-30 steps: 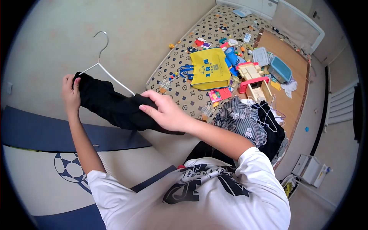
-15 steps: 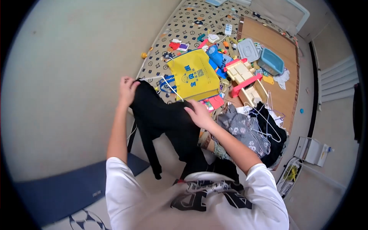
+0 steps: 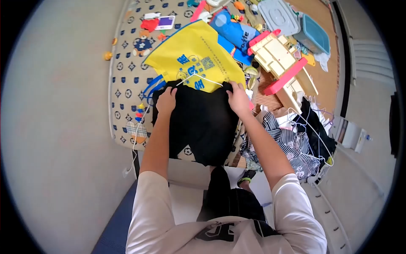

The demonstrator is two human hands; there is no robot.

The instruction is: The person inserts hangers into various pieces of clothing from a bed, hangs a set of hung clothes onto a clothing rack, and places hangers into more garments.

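A black long-sleeved top [image 3: 203, 122] is spread over the near edge of the patterned mattress. A white hanger [image 3: 208, 79] sits in its neck, with the hook end lying over the yellow bag. My left hand [image 3: 166, 100] is closed on the top's left shoulder, and my right hand [image 3: 238, 98] grips the right shoulder close to the hanger's end. Just beyond the garment lies a yellow bag [image 3: 182, 46] with blue print and blue handles. The sleeves are mostly hidden beneath my arms or in the dark cloth.
Right of my right arm is a pile of striped clothes [image 3: 272, 131] with hangers. Behind it lies a cream-and-pink toy piece [image 3: 277, 55], near a blue bin [image 3: 315, 36] and a grey lid [image 3: 277, 17]. A wall [image 3: 63, 106] borders the mattress [image 3: 127, 80] on the left.
The black top has moved from hanging at the left side to lying spread out in front of me. Both hands still hold its shoulders, and my view has shifted closer to the mattress.
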